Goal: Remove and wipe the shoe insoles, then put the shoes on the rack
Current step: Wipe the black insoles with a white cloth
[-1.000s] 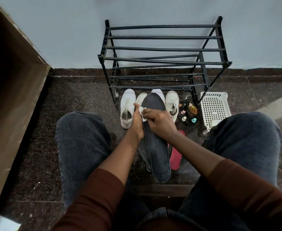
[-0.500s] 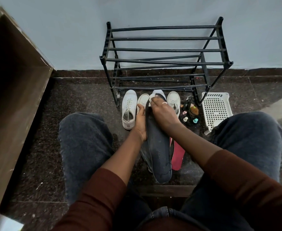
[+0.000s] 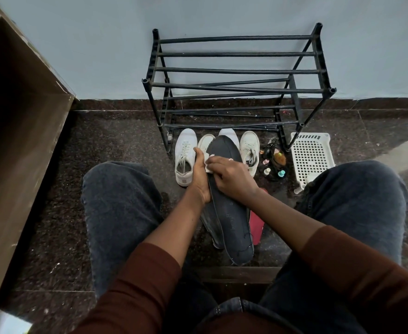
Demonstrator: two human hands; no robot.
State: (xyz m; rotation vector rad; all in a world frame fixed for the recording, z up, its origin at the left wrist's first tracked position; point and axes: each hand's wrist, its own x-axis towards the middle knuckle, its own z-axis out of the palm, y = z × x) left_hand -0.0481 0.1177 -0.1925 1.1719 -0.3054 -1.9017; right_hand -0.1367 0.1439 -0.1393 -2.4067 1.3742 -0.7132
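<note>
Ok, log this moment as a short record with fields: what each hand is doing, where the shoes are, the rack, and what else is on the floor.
left hand: grips edge of dark insole
right hand: presses white cloth on insole
shoes: white, on floor before rack
rack: black, no shoes on it
other insoles: grey one under held insole, red insole beside it
white basket: right of rack

One view only: your head camera, wide-angle, looks forward and steeply down past your knees, close over the floor, facing the shoe rack [image 3: 236, 85] and wall.
</note>
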